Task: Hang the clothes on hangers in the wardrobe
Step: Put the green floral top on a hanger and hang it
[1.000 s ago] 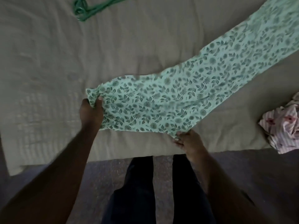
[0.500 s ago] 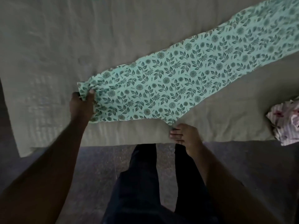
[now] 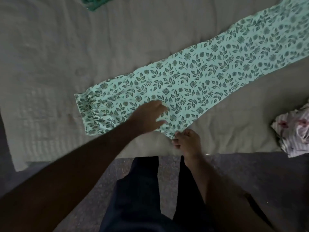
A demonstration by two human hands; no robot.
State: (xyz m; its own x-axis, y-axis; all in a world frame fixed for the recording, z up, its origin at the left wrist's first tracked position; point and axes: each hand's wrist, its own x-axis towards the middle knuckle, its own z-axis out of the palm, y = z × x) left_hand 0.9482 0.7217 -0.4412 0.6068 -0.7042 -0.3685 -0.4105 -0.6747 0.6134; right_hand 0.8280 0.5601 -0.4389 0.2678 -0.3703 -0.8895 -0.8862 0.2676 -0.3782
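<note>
Where the view cuts off: floral garment (image 3: 192,84) runs out of frame at the far right, so that end is unseen; green cloth (image 3: 93,2) at the top edge is mostly cropped and I can't tell what item it is; pink striped cloth (image 3: 294,131) is cut by the right edge.
Hard to make out: dim light; left hand (image 3: 148,118) is motion-blurred and its fingertips are smeared; can't tell if the palm presses the fabric or sits just above it.
Garment place: laid flat on the bed (image 3: 117,39), on its near half, directly in front of the person.
Garment long axis: diagonal, near left to far right.
Garment ends: gathered, puckered end points left; the near edge comes to a corner at the bed's near edge; from there a long band heads far right.
Left hand grip: fingers straight and spread apart over the garment's near-left part, holding nothing.
Right hand grip: right hand (image 3: 187,141) has curled fingers and thumb pinched together on the garment's near corner.
Hands: near each other, left one farther and further left.
Other: pink striped cloth is crumpled at the bed's near right, well apart from the garment; dark trousers (image 3: 138,190) and speckled floor (image 3: 250,173) lie nearest.
</note>
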